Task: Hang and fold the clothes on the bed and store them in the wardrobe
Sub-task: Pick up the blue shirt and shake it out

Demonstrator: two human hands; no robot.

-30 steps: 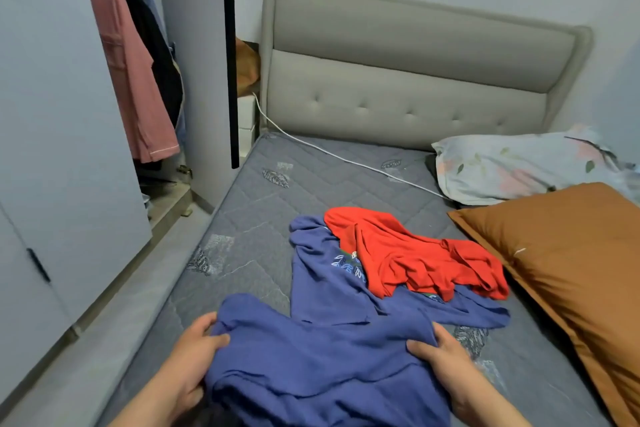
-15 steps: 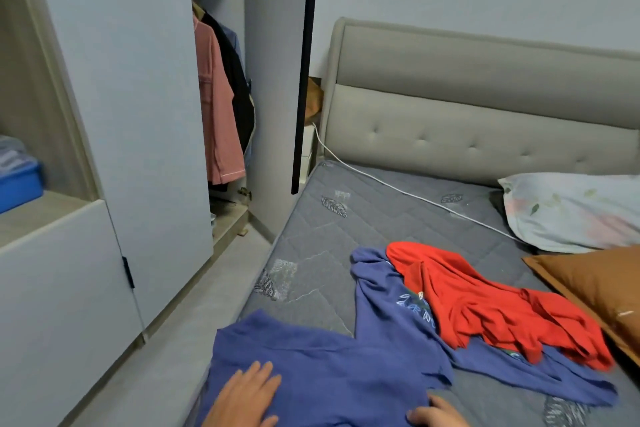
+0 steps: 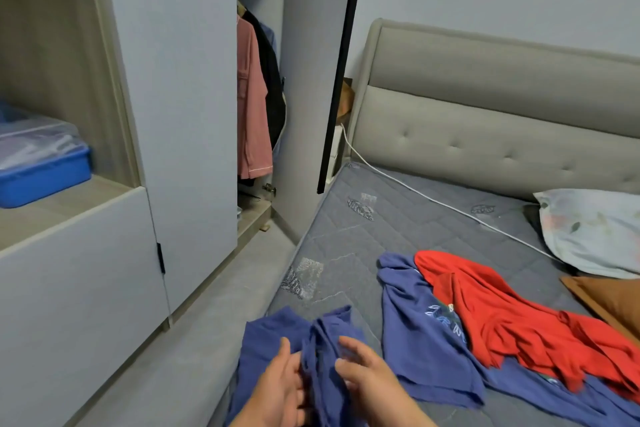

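A bunched blue garment [image 3: 277, 333] lies at the near edge of the grey mattress [image 3: 398, 218]. My left hand [image 3: 277, 392] holds its gathered fold, fingers tucked into the cloth. My right hand [image 3: 370, 385] presses the other side of the fold with spread, fairly straight fingers. A second blue garment [image 3: 415, 333] with a printed front lies spread to the right, and a red garment [image 3: 512, 315] is crumpled on top of it. The open wardrobe [image 3: 194, 114] stands on the left, with a pink shirt [image 3: 251, 97] and dark clothes hanging inside.
An open wardrobe shelf at far left holds a blue storage box [image 3: 41, 170]. A narrow strip of floor [image 3: 194, 340] runs between wardrobe and bed. A floral pillow [image 3: 588, 232] and a brown pillow [image 3: 613, 302] sit at right. A white cable [image 3: 433, 198] crosses the mattress below the padded headboard [image 3: 502, 114].
My view has swung left toward the wardrobe. My hands have come together, gathering the near blue garment from a spread sheet into a bunched fold between them.
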